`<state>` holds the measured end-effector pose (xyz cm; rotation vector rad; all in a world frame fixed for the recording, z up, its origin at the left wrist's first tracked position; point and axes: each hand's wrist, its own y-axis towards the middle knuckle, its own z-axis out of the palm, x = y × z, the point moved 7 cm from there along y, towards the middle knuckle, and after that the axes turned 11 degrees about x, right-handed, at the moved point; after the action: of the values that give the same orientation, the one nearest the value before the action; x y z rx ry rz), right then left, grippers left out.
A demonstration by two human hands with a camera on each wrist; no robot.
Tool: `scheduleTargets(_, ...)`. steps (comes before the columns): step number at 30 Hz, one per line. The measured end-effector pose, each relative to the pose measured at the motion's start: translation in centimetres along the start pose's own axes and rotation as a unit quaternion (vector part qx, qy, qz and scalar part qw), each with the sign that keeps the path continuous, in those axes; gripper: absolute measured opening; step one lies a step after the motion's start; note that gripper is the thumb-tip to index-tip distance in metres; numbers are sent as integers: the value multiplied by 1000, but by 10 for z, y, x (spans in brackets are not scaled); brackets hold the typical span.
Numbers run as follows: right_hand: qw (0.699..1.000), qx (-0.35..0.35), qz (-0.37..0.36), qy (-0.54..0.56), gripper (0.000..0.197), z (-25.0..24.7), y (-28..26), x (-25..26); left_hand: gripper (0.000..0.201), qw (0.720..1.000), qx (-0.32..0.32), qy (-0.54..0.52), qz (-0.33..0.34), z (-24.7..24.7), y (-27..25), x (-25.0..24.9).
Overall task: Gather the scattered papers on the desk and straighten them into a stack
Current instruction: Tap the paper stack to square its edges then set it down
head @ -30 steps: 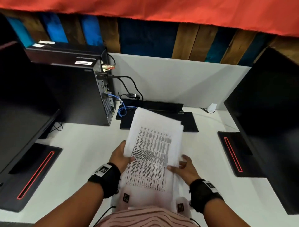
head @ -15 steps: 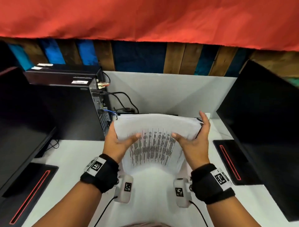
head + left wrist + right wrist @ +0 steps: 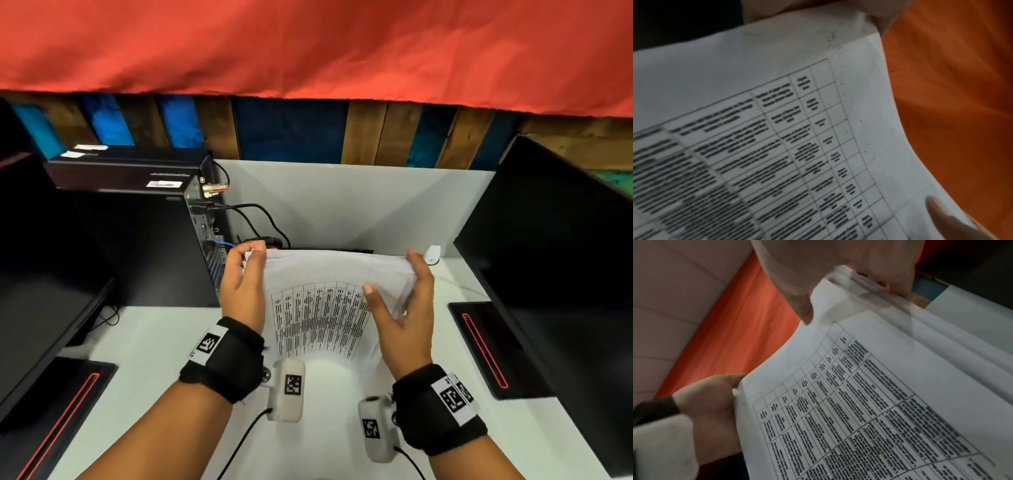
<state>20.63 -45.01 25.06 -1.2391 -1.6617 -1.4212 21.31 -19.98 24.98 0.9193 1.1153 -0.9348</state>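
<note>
The left hand (image 3: 244, 291) grips the left edge of the sheaf of papers (image 3: 329, 308), fingers curled round the upper left corner. The right hand (image 3: 404, 308) holds the right edge, thumb laid on the printed face, fingers (image 3: 416, 263) behind the upper right corner. Both hands are clamped on the papers, one at each side.

The papers stand between the two hands, held up above the white desk (image 3: 154, 342), the long edge at the top and the sheets bowed toward the person. The front sheet bears a printed table with ruled columns. In the right wrist view the edges of the sheets at the right corner are stepped, not flush; that corner is blurred. Whether the lower edge touches the desk cannot be told.

Around the grip: a black computer tower (image 3: 137, 240) stands to the left with cables at its rear, a dark monitor (image 3: 41, 291) at far left, another monitor (image 3: 555, 274) at right. A small white object (image 3: 432, 254) lies on the desk just beyond the right fingertips. Red cloth (image 3: 308, 44) hangs across the top.
</note>
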Motion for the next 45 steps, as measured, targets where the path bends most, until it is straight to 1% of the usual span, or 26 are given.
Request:
scheduleTargets(2, 998, 9, 17, 61, 87, 0, -1, -2, 44, 999, 41, -14, -7, 7, -9, 4)
scheduleTargets(3, 997, 15, 15, 74, 92, 2, -2, 0, 53, 998, 59, -15, -8, 11, -14, 4)
scheduleTargets(5, 998, 22, -8, 56, 91, 7, -3, 8, 59, 997, 72, -24, -1, 16, -19, 3)
scheduleTargets(6, 999, 21, -20, 28, 89, 8, -3, 11, 59, 997, 64, -30, 4, 15, -19, 2)
scheduleTargets(8, 999, 9, -26, -26, 78, 9, -2, 13, 56, 999, 43, -22, 16, 13, -14, 0)
scheduleTargets(10, 998, 5, -25, -53, 67, 11, -2, 12, 54, 999, 35, 6, 36, 15, -13, -5)
scheduleTargets(12, 994, 14, -51, -93, 60, 16, -3, 18, 48, 998, 21, 18, 52, 19, -14, -11)
scheduleTargets(13, 992, 19, -66, -108, 58, 19, -4, 20, 41, 998, 8, 17, 57, 19, -15, -12)
scheduleTargets(14, 991, 21, -72, -113, 56, 20, -3, 19, 33, 998, -12, 18, 58, 18, -13, -14)
scheduleTargets(16, 996, 13, -42, -81, 53, 17, -1, 11, 18, 998, -58, 9, 34, 10, -6, -9)
scheduleTargets(18, 999, -4, -13, -48, 48, 10, 2, 4, 13, 998, -65, -10, 6, 6, 1, -5)
scheduleTargets(19, 998, -8, -18, -52, 46, 9, 2, 5, 14, 998, -58, -7, 6, 7, 3, -5)
scheduleTargets(21, 997, 4, -39, -71, 42, 13, 0, 11, 20, 999, -33, 16, 19, 12, 1, -6)
scheduleTargets(23, 997, 15, -41, -66, 47, 17, 0, 10, 30, 1000, -21, 14, 14, 13, 0, -1)
scheduleTargets(26, 1000, -14, -2, -17, 54, 12, 1, 3, 39, 1000, 1, -17, -3, 15, -2, 8)
scheduleTargets(29, 999, -22, -25, -32, 52, 12, 1, 8, 60, 998, 47, 34, 26, 21, -8, 5)
scheduleTargets(31, 999, -23, -28, -37, 49, 14, 1, 8, 72, 996, 60, 36, 46, 22, -10, 4)
scheduleTargets(33, 999, -29, -21, -22, 42, 13, 3, 6, 83, 995, 79, 15, 53, 24, -9, 5)
scheduleTargets(35, 999, -25, -39, -13, 34, 12, 5, 9, 94, 993, 106, 24, 56, 28, -12, 6)
scheduleTargets(37, 999, -18, -47, -9, 30, 12, 7, 11, 97, 992, 99, 46, 67, 25, -12, 9)
scheduleTargets(39, 999, -25, -25, 11, 39, 9, 9, 6, 92, 995, 83, 23, 52, 18, -8, 15)
scheduleTargets(41, 998, -41, -5, 53, 57, 4, 8, 0, 90, 995, 97, -4, 34, 18, -5, 20)
scheduleTargets(43, 991, -50, 6, 121, 73, 1, 8, -5, 87, 994, 100, -15, 38, 16, -3, 17)
scheduleTargets(45, 988, -46, 22, 144, 80, 3, 6, -9, 85, 994, 96, -31, 36, 16, -4, 17)
